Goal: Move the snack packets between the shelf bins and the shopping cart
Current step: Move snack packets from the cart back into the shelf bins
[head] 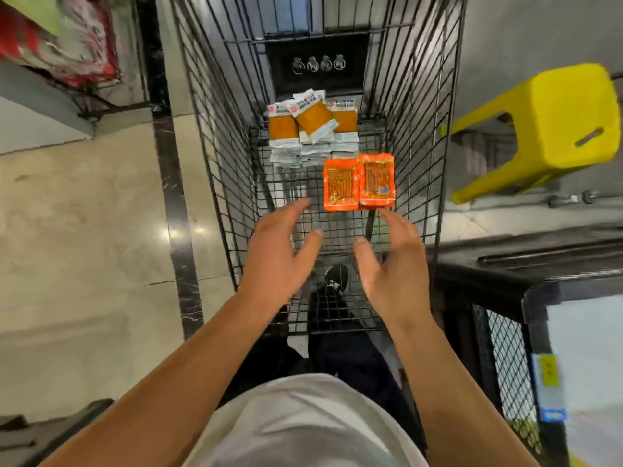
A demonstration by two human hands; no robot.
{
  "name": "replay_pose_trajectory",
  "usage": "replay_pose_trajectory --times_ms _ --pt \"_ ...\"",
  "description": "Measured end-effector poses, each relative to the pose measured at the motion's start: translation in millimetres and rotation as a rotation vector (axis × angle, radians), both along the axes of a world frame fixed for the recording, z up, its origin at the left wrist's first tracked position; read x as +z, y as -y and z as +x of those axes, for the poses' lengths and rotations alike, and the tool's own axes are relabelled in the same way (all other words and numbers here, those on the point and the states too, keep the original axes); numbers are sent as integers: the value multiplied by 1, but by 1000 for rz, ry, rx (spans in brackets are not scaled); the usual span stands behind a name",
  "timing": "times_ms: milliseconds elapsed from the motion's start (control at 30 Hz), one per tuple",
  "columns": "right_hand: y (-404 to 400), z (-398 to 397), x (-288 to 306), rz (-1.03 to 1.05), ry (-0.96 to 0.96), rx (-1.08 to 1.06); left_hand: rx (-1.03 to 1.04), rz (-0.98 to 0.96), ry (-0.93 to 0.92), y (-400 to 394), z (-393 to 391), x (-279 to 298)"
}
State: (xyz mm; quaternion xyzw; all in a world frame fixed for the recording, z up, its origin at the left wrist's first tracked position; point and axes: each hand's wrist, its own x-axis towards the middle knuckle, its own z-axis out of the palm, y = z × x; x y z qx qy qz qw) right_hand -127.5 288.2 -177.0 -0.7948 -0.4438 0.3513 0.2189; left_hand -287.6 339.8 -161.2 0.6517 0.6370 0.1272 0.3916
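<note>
Hands: left hand (pixel 283 244) and right hand (pixel 392 261) spread apart, fingers straight, empty — both over the near end of the shopping cart (pixel 215 136)
Orange packets (pixel 359 183): two, side by side on the cart floor, just beyond the right hand's fingertips
White-and-amber packets (pixel 312 129): three stacks at the cart's far end, individual count cannot be told
Yellow stool (pixel 556 126): one, right of the cart
Progress: packets already carted — the direction of transfer can't be judged; shelf bins barely visible

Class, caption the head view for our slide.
Both open hands, left hand and right hand, reach toward orange packets in the cart.
</note>
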Motion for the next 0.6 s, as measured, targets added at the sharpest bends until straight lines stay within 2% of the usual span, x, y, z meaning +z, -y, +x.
replay_pose_trajectory --times_ms 167,300,433,600 --pt "-37 15 -52 -106 67 -109 -167 -92 -18 -59 11 -73" --pt "-60 24 -107 -199 87 -193 -210 -173 -29 -95 25 -137" --pt "-91 28 -165 -257 83 -193 -189 -190 -42 -121 41 -200" --pt "-125 45 -229 -246 178 -174 -49 -232 -2 -134 56 -265"
